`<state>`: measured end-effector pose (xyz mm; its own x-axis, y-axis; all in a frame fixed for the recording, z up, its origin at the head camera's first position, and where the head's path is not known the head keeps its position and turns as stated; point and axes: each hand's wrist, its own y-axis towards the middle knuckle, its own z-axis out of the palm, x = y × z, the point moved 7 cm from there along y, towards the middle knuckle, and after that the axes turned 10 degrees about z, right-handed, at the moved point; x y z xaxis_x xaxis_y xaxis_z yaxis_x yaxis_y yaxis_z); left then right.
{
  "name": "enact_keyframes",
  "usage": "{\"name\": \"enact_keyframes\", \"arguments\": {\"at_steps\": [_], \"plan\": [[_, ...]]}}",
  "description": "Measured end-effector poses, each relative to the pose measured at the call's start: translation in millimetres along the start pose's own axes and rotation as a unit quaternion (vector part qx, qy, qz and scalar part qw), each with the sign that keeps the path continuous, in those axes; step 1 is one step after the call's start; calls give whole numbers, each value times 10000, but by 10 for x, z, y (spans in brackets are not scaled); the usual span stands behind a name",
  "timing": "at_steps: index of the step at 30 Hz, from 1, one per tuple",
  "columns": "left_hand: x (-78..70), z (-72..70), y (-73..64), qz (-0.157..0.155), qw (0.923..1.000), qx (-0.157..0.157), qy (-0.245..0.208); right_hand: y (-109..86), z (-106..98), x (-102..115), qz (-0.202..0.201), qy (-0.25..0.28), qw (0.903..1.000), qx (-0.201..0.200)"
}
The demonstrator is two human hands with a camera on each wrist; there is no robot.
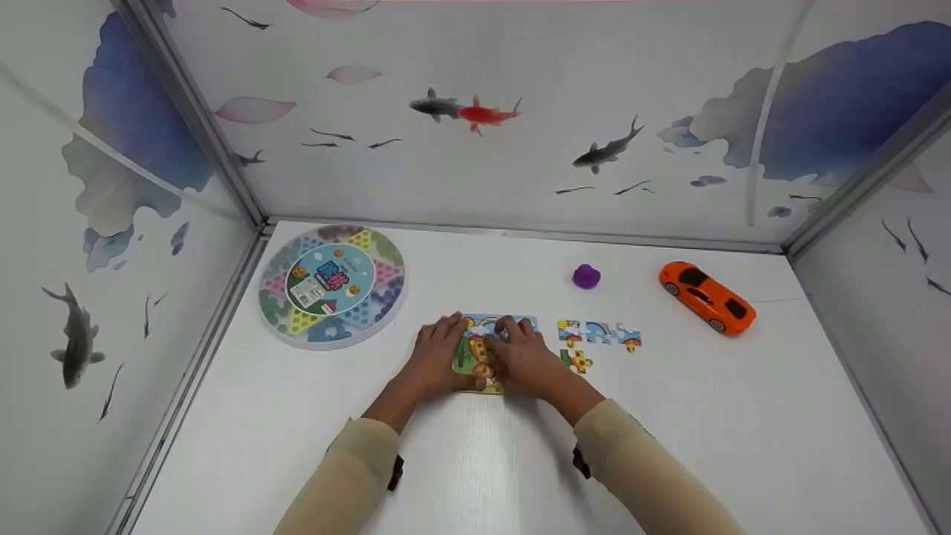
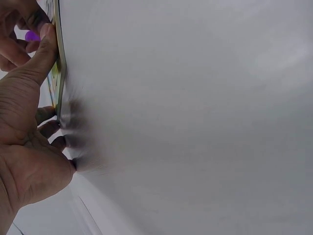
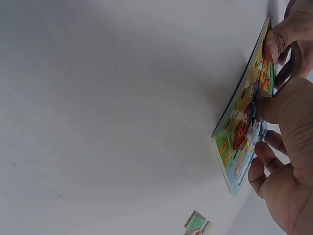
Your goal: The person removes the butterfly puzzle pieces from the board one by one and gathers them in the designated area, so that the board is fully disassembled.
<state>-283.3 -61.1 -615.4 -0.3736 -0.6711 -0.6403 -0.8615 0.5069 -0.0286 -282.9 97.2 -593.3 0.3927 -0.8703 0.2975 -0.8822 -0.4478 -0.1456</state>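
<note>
The picture puzzle (image 1: 479,348) lies on the desk (image 1: 475,461) around its middle, between the person's two hands. The left hand (image 1: 438,357) spans its left side: the thumb rests on the near part of the board, while the other fingers reach forward, nearly straight and a little spread, along the left edge. Some of those fingertips meet the desk (the left wrist view shows this best). The right hand (image 1: 531,364) comes over the puzzle's right half, its fingers bent and slightly apart, the thumb touching the printed surface; whether they pinch a piece cannot be told. Both forearms, in beige sleeves (image 1: 631,464), slant inward from the near side, wrists low.

Just right of the board, loose puzzle pieces (image 1: 597,332) form a row, with more nearer the person. Farther off sit a small purple object (image 1: 586,276), an orange toy car (image 1: 707,297) at far right and a round game board (image 1: 332,286) at far left.
</note>
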Motion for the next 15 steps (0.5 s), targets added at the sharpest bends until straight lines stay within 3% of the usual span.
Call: {"name": "enact_keyframes", "arguments": {"at_steps": [15], "plan": [[11,-4,10,3,10000,-66,24,6,-20,-80,-137,260,9996,46]]}}
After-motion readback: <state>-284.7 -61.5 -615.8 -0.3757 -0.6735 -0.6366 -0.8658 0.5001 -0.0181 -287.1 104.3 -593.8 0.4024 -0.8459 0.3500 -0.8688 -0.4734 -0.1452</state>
